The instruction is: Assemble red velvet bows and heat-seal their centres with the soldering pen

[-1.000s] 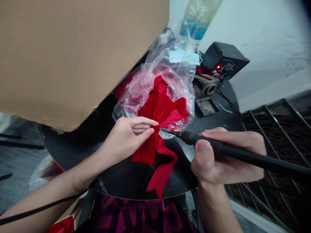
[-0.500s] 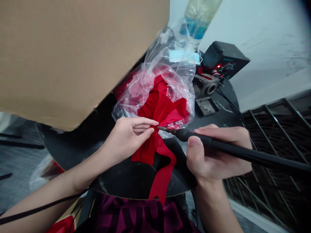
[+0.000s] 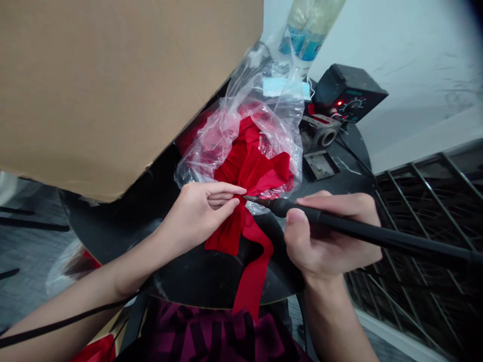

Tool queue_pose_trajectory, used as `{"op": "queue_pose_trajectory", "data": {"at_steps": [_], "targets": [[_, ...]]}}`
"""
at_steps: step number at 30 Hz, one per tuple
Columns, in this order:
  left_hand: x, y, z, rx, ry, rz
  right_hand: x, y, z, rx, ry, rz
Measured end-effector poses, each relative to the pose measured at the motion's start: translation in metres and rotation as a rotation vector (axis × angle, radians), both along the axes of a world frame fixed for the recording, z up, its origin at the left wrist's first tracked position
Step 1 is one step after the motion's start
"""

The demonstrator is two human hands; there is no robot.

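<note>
A red velvet bow (image 3: pixel 245 168) lies near the middle of the black round table (image 3: pixel 181 281), its tails spread toward me and one hanging over the near edge. At the bow's narrow middle, my left hand (image 3: pixel 206 208) pinches the red ribbon between thumb and fingers. My right hand (image 3: pixel 334 231) is closed around the black handle of a soldering iron (image 3: pixel 290 206). The iron's metal tip reaches the knot beside my left fingertips; whether it touches the fabric I cannot tell.
Behind the bow lies a clear plastic bag (image 3: pixel 211 136) with red fabric in it. A large cardboard box (image 3: pixel 113 90) rises at the left. Far right stand a soldering station (image 3: pixel 347 93) with a lit red light, an iron holder (image 3: pixel 324 133) and bottles (image 3: pixel 307 32).
My right hand has shifted slightly left along the iron, whose tip stays at the knot. My left hand keeps its place. The hanging ribbon tail has moved a little to the right.
</note>
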State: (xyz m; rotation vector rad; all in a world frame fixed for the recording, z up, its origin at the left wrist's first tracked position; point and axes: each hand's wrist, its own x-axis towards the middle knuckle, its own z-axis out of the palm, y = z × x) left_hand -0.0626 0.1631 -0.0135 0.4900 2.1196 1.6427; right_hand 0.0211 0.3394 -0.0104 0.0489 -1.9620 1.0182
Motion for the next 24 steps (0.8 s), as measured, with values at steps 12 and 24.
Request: {"op": "queue_pose_trajectory", "data": {"at_steps": [12, 24], "targets": [[-0.0009, -0.0007, -0.001, 0.004, 0.013, 0.003, -0.0085, 0.0057, -0.003, 0.155, 0.101, -0.064], [0.0007, 0.0007, 0.0, 0.005, -0.013, 0.01, -0.0052, 0.0068, 0.0018, 0.193, 0.122, -0.114]]}}
